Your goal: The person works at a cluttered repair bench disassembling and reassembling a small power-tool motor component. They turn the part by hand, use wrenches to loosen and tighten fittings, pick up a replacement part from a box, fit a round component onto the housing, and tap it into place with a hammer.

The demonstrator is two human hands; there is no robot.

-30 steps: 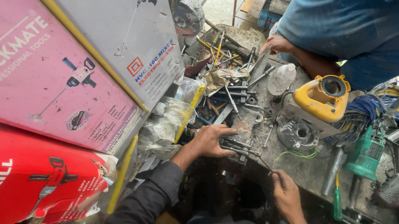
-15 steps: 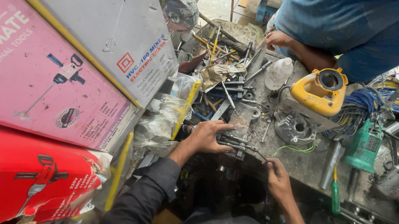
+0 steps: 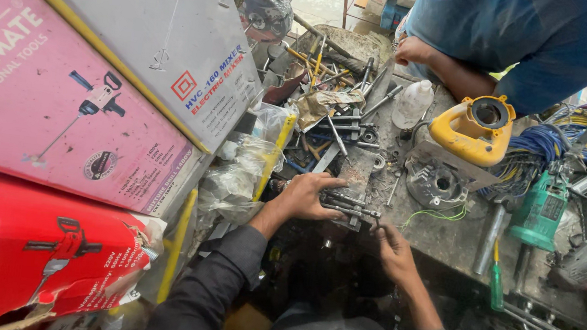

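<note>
My left hand [image 3: 308, 198] lies flat over a small metal vise [image 3: 349, 210] at the near edge of the workbench [image 3: 447, 238], fingers spread across its dark bars and pressing down on them rather than closing around them. My right hand [image 3: 393, 249] comes up from below the same near edge; its fingertips pinch the right end of the vise's bars, thumb and forefinger drawn together on the metal. So the vise sits between my two hands, under the left palm and just left of the right fingertips.

Just beyond the vise, toward the middle of the bench, lies a round grey motor housing [image 3: 440, 183] with a thin green wire [image 3: 435, 215] curling beside it. Farther back stands a yellow tool casing [image 3: 471, 131] with a round opening on top, and a clear plastic bottle [image 3: 412, 105] to its left. Loose wrenches and rods [image 3: 346, 123] litter the far left part of the bench. Toward the right edge a green power tool [image 3: 542, 212] stands near a coil of blue and yellow cable [image 3: 569, 137], and a green-handled screwdriver [image 3: 497, 280] lies near the front edge.

At the far edge another person in a blue shirt [image 3: 514, 35] rests a hand [image 3: 415, 51] on the bench. Large tool boxes [image 3: 77, 125], grey, pink and red, are stacked off the left edge.
</note>
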